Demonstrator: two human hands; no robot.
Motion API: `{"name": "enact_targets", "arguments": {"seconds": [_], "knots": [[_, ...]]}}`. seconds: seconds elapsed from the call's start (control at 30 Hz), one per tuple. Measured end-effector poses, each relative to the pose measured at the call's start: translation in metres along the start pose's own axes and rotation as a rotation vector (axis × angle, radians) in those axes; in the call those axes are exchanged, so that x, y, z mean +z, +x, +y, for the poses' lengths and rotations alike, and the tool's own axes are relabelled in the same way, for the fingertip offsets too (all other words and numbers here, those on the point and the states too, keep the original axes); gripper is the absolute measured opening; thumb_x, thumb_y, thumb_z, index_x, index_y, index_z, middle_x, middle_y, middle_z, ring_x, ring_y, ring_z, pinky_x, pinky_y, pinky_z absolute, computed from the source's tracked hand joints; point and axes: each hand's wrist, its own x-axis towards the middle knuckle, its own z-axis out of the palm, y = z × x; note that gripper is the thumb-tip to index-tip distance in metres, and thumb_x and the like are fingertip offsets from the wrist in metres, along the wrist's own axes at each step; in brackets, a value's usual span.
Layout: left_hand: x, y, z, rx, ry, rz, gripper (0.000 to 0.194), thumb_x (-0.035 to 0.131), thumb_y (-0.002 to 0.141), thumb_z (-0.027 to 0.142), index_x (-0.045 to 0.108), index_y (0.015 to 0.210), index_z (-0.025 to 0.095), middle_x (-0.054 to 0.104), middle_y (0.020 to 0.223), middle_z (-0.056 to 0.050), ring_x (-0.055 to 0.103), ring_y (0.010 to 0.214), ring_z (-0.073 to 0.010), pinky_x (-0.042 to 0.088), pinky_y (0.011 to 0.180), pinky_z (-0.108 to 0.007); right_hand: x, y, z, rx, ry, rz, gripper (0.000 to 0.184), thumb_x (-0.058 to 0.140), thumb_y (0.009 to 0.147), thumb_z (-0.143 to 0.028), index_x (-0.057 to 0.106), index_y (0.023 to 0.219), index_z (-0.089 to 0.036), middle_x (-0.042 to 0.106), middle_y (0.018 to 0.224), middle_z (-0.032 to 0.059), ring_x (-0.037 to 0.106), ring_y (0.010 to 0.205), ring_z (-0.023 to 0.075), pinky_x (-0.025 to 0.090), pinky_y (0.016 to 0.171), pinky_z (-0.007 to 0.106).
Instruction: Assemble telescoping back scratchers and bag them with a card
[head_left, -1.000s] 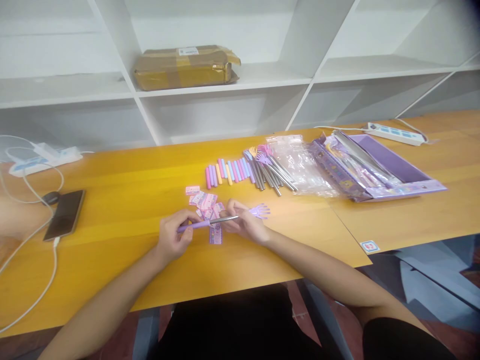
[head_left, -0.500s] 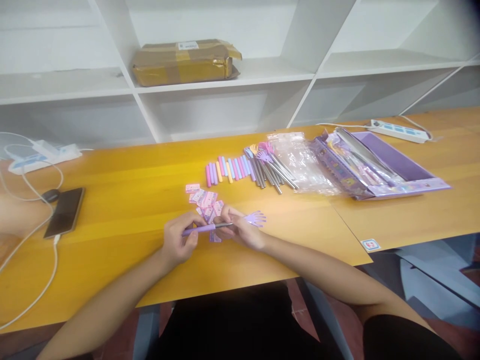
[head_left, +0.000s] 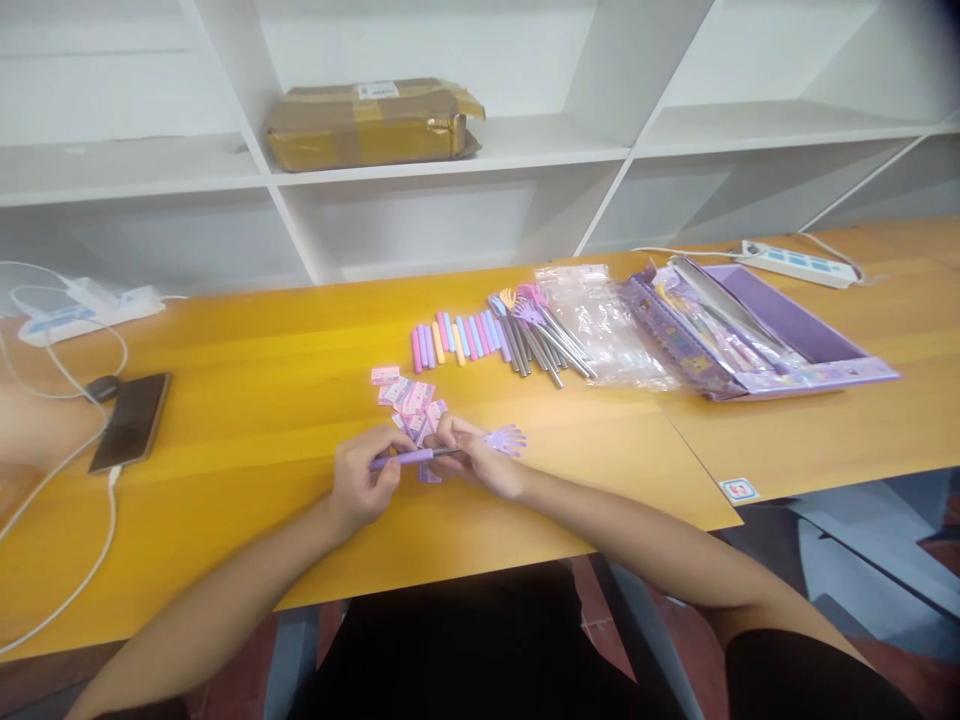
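My left hand [head_left: 367,478] is closed around a purple handle [head_left: 405,459], which lies in line with the metal rod of a back scratcher. My right hand [head_left: 480,455] grips that rod, and the scratcher's purple hand-shaped head [head_left: 506,440] sticks out on its right. A short stretch of metal shows between handle and right fingers. Beneath and behind the hands lie pink and purple printed cards [head_left: 412,397], partly hidden. Farther back are a row of pastel handles [head_left: 461,337] and a pile of back scratchers [head_left: 540,335] with bare metal rods.
Clear plastic bags [head_left: 611,330] lie right of the pile, beside a purple box [head_left: 825,372] holding packaged items. A phone [head_left: 131,422] with a white cable and a power strip [head_left: 94,315] are at left. Another power strip [head_left: 799,263] sits back right. A taped carton [head_left: 367,130] rests on the shelf.
My hands have drawn slightly closer together, and less of the metal rod shows between them. The purple head has shifted a little to the left.
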Motion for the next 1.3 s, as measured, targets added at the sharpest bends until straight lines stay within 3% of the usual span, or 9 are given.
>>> {"name": "enact_targets", "arguments": {"seconds": [0.1,0.23,0.4,0.57,0.7,0.8,0.97,1.3], "knots": [[-0.003,0.005,-0.002,-0.009,0.002,-0.018,0.028,0.05,0.102,0.028,0.074,0.093,0.02,0.073,0.078,-0.001,0.055,0.058,-0.0138,0.044,0.059,-0.029,0.001,0.0,0.003,0.001,0.006,0.017,0.031,0.056,0.107,-0.046,0.042,0.088,-0.026,0.036,0.068,-0.0081,0.029,0.059,0.013,0.029,0.062,0.028],[-0.012,0.017,-0.006,0.002,0.124,-0.063,0.021,0.051,0.096,0.017,0.072,0.093,0.021,0.073,0.082,-0.001,0.061,0.065,-0.0138,0.047,0.062,-0.027,-0.003,0.005,0.006,0.005,0.024,0.075,0.037,0.061,0.104,-0.058,0.047,0.092,-0.026,0.042,0.069,-0.0082,0.031,0.055,0.0111,0.027,0.057,0.026],[-0.015,0.018,-0.013,0.13,0.341,-0.14,0.018,0.059,0.094,0.016,0.069,0.109,0.021,0.076,0.102,-0.005,0.074,0.091,-0.0183,0.058,0.079,-0.028,-0.025,0.015,-0.002,0.011,-0.045,0.203,0.041,0.07,0.099,-0.06,0.055,0.091,-0.023,0.044,0.064,-0.0088,0.03,0.051,0.0085,0.019,0.053,0.025],[-0.013,0.014,-0.019,0.216,0.511,-0.12,0.02,0.059,0.097,0.016,0.067,0.115,0.02,0.077,0.104,-0.005,0.075,0.089,-0.0178,0.056,0.077,-0.026,-0.034,0.015,-0.012,-0.027,-0.06,0.238,0.045,0.08,0.093,-0.061,0.057,0.094,-0.022,0.045,0.064,-0.01,0.031,0.051,0.0071,0.018,0.053,0.026],[-0.019,0.018,-0.017,0.127,0.526,-0.121,0.018,0.054,0.098,0.015,0.068,0.107,0.02,0.075,0.094,-0.002,0.07,0.077,-0.0149,0.052,0.072,-0.025,-0.029,0.014,-0.021,-0.095,-0.07,0.245,0.046,0.085,0.089,-0.059,0.056,0.1,-0.025,0.044,0.067,-0.0112,0.027,0.05,0.0059,0.021,0.055,0.026],[-0.025,0.022,-0.017,0.01,0.546,-0.133,0.018,0.052,0.095,0.015,0.069,0.1,0.021,0.068,0.083,0.001,0.063,0.067,-0.0135,0.047,0.067,-0.026,-0.031,0.014,-0.026,-0.167,-0.101,0.329,0.05,0.088,0.085,-0.059,0.055,0.099,-0.026,0.043,0.067,-0.0115,0.026,0.05,0.0056,0.021,0.054,0.025],[-0.03,0.025,-0.021,-0.142,0.576,-0.156,0.015,0.052,0.095,0.018,0.067,0.092,0.021,0.065,0.082,0.001,0.06,0.069,-0.0139,0.044,0.068,-0.027,-0.04,0.014,-0.027,-0.099,-0.238,0.451,0.055,0.079,0.089,-0.07,0.044,0.085,-0.027,0.034,0.057,-0.0131,0.022,0.047,0.0069,0.019,0.048,0.024],[-0.028,0.024,-0.02,-0.132,0.753,-0.213,0.012,0.055,0.096,0.024,0.064,0.089,0.02,0.069,0.086,-0.001,0.064,0.073,-0.017,0.04,0.066,-0.031,-0.037,0.01,-0.021,0.034,-0.389,0.375,0.058,0.076,0.09,-0.074,0.051,0.078,-0.023,0.045,0.056,-0.0097,0.034,0.05,0.0074,0.025,0.05,0.023]]}}
